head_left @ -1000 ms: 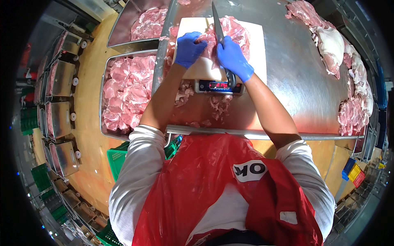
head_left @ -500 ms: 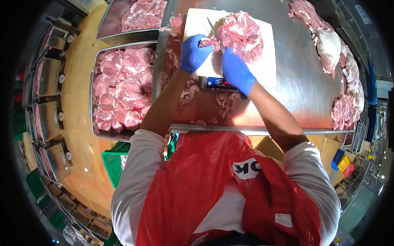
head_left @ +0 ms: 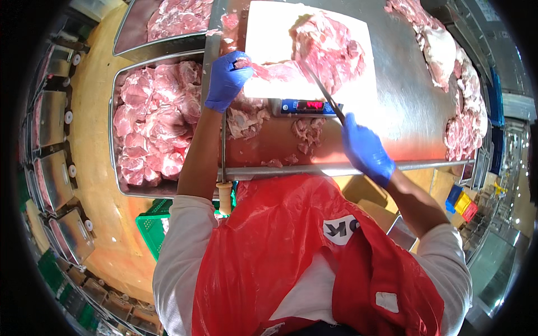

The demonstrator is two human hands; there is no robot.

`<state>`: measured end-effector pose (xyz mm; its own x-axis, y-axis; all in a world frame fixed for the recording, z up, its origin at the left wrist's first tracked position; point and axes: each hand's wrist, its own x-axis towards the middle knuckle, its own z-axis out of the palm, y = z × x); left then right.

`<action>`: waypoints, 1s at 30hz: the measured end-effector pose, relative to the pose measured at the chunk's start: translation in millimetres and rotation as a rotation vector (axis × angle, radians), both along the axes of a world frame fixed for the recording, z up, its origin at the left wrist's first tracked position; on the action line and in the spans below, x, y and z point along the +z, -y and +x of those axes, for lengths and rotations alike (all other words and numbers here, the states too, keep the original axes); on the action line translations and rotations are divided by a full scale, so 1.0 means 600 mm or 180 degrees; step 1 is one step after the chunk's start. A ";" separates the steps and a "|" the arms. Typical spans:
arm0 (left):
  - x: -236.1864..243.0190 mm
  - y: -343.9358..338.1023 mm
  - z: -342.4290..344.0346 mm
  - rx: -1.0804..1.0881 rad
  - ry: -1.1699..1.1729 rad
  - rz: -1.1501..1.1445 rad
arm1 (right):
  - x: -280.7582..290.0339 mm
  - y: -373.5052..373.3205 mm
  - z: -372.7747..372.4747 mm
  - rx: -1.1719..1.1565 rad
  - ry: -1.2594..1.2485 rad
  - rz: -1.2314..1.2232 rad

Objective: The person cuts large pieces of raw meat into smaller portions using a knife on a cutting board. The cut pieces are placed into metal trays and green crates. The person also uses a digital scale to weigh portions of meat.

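Note:
My left hand (head_left: 227, 81), in a blue glove, is closed on a strip of raw meat (head_left: 277, 71) that stretches left from a large pink piece of meat (head_left: 330, 47). That piece lies on a white cutting board (head_left: 272, 31), which rests over a scale with a lit red display (head_left: 311, 106). My right hand (head_left: 365, 148), also gloved in blue, grips a knife (head_left: 328, 96) by its handle. The blade slants up and left across the board, its tip by the lower edge of the meat.
Left of the steel table (head_left: 400, 112) stands a metal bin (head_left: 115, 106) heaped with meat; another bin (head_left: 131, 33) stands beyond it. Meat trimmings (head_left: 307, 133) lie near the scale. More large cuts (head_left: 437, 56) line the table's right side. A wooden-handled rod (head_left: 225, 197) hangs at the front edge.
My left hand has moved left, drawing the strip of meat out long. My right hand with the knife has come back toward me and to the right, off the meat's upper part.

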<state>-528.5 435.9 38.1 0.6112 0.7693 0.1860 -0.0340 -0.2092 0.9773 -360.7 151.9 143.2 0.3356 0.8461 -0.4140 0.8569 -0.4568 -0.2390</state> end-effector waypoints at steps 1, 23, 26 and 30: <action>0.004 0.010 -0.004 0.0010 -0.0079 0.0152 | 0.007 -0.029 -0.006 0.0019 0.0000 0.0323; 0.336 -0.532 -0.113 0.1370 -0.0990 0.1251 | -0.068 0.230 0.139 -0.0740 0.0183 0.2031; 0.356 -0.434 -0.037 0.0888 -0.0526 0.1225 | -0.089 0.246 0.148 -0.2137 -0.0523 0.1757; 0.348 -0.137 0.143 -0.0089 -0.0981 0.1371 | -0.104 0.249 0.171 -0.2148 -0.0661 0.1986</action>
<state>-442.8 518.0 247.0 0.7065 0.6455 0.2901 0.2300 -0.5971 0.7685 -258.1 2.6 81.0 0.8061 0.5889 -0.0581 0.3707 -0.5789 -0.7263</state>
